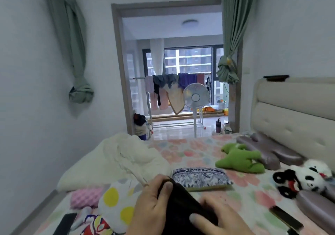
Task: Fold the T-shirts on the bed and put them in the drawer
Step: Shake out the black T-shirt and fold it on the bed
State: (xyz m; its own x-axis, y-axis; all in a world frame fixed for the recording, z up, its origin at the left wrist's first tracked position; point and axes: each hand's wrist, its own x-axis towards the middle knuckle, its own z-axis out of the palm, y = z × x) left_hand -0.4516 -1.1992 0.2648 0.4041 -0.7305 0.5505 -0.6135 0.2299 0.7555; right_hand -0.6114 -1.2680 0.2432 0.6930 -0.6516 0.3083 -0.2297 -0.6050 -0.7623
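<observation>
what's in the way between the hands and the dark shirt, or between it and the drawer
Nothing stands between them: the left hand grips the dark shirt, and the thumb of the right hand lies on it. No drawer shows in this view, so that path cannot be judged.

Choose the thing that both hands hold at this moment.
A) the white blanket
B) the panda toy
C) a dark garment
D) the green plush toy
C: the left hand and the right hand both hold the dark garment, each with a thumb pressed on its cloth.
</observation>
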